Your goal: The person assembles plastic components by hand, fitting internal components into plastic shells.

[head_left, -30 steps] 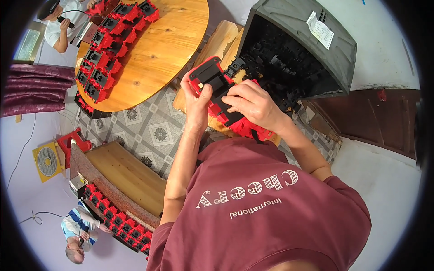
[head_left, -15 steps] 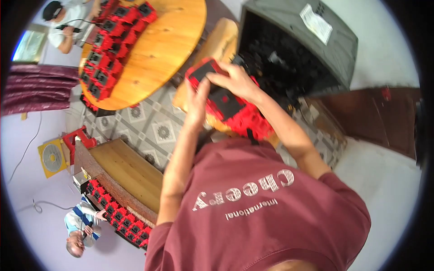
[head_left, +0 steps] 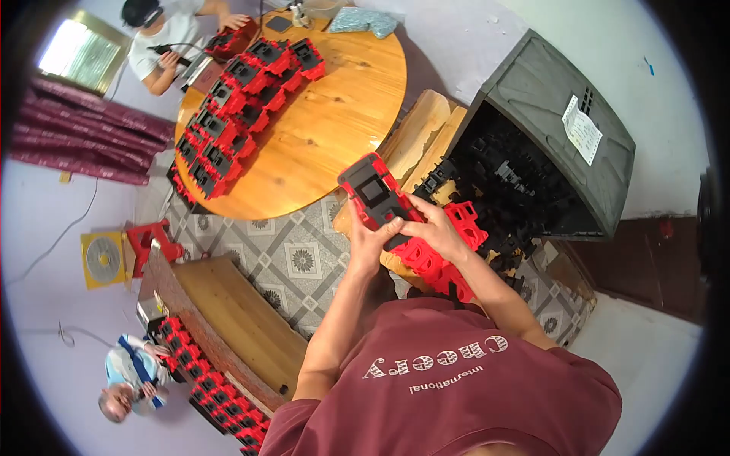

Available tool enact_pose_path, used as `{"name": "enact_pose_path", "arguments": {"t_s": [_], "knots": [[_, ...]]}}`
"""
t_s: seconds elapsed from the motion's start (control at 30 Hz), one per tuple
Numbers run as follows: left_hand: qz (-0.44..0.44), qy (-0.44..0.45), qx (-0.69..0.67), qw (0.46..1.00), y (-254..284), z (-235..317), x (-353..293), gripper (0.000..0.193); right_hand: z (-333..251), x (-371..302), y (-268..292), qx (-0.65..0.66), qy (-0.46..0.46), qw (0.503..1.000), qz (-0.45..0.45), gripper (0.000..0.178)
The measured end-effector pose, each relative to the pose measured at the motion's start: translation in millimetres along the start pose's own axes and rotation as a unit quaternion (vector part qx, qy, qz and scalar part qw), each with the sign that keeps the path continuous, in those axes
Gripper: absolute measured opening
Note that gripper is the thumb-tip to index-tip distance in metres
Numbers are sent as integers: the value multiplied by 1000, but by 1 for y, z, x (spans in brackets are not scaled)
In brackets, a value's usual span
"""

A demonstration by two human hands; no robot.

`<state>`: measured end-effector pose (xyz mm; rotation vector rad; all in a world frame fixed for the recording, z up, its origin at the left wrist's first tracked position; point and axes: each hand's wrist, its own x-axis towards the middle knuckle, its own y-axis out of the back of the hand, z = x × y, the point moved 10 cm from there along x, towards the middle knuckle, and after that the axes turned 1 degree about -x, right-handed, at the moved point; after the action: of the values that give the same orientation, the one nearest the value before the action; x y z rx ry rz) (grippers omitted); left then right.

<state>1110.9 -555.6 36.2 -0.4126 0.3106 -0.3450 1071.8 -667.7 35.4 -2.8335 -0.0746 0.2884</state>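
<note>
A long red-and-black plastic casing [head_left: 372, 190] is held tilted in front of my body, with a square recess in its black face. My left hand [head_left: 365, 242] wraps the casing's left side and near end, thumb on top. My right hand [head_left: 435, 232] grips its right side, thumb on the black face close to the left thumb. Just beyond the near end lies a pile of red plastic frames [head_left: 437, 266], partly hidden by my right hand and forearm. Right of the hands, loose black plastic parts [head_left: 513, 178] fill and spill from a large dark bin.
The dark bin [head_left: 585, 129] lies on its side, a paper sheet on it. A round wooden table [head_left: 342, 114] bears rows of red-and-black casings [head_left: 217, 121]; one person works there. Another handles casings at a lower-left bench [head_left: 205, 365]. A wooden bench [head_left: 422, 125] stands beyond my hands.
Both thumbs have shifted from the casing's far half to its near end, so its recess now shows. My view has swung, moving the room right and down in the picture.
</note>
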Motion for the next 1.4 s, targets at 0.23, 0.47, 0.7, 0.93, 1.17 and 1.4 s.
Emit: {"name": "enact_pose_path", "arguments": {"t_s": [0.23, 0.47, 0.7, 0.93, 1.17, 1.4], "knots": [[141, -12, 27, 990, 99, -30, 212, 85, 45, 28, 46, -165, -105, 971, 137, 86], [38, -38, -22, 998, 198, -34, 424, 25, 137, -57, 43, -130, -231, 951, 161, 50], [235, 42, 151, 959, 148, -25, 311, 66, 134, -140, 199, -398, -207, 754, 480, 36], [-283, -243, 574, 729, -88, -164, 50, 67, 243, -143, 294, -111, -287, 842, 443, 46], [-394, -202, 735, 514, -104, -248, -11, 95, 176, -148, 282, -198, -104, 867, 445, 24], [-429, -192, 754, 458, -100, -259, -12, 96, 138, -190, 269, -254, 11, 760, 598, 22]]}}
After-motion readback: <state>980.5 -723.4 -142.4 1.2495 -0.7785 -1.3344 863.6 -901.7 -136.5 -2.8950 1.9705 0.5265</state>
